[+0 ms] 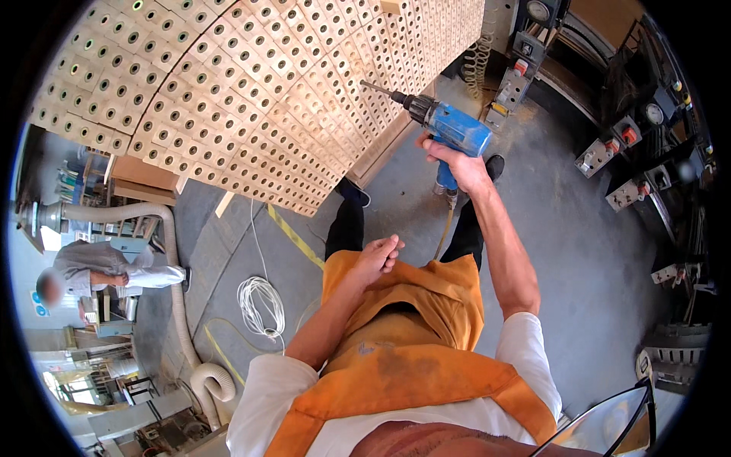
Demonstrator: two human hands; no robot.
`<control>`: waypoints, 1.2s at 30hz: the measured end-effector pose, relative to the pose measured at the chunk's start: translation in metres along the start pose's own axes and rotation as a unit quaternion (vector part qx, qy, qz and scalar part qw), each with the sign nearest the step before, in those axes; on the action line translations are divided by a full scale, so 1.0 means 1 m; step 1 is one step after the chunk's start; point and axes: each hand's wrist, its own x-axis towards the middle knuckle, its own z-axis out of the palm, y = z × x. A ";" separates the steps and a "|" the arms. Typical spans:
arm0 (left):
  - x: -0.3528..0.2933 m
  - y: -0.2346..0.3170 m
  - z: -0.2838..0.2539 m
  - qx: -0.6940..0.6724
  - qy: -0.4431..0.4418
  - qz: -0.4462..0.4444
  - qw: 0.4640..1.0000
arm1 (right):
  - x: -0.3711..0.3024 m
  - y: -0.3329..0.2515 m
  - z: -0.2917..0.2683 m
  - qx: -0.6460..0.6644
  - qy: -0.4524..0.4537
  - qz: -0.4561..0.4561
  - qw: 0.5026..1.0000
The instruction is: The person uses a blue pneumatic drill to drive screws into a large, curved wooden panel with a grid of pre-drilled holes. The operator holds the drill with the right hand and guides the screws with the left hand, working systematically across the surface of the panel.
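My right hand (459,161) grips a blue air drill (460,128) by its handle, with a hose running down from the base. The drill's black chuck holds a long thin bit, pointing left over a large panel of light wooden blocks (251,91). Whether the bit's tip touches the panel, I cannot tell. Rows of round holes cover the panel; many have dark rings in them, while some toward the middle look plain. In front of my orange apron (411,335), my left hand (378,257) is closed with its fingers curled; what it may hold is hidden.
A coiled white cable (260,306) lies on the grey floor at left, beside yellow floor tape (295,238). Farther left, a person (114,270) stands near a beige flexible duct (177,289). Machine units with red switches (628,135) line the right side.
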 end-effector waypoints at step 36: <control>0.032 0.271 0.081 -0.203 -0.072 0.335 0.917 | -0.029 0.000 0.008 0.106 0.023 0.047 0.993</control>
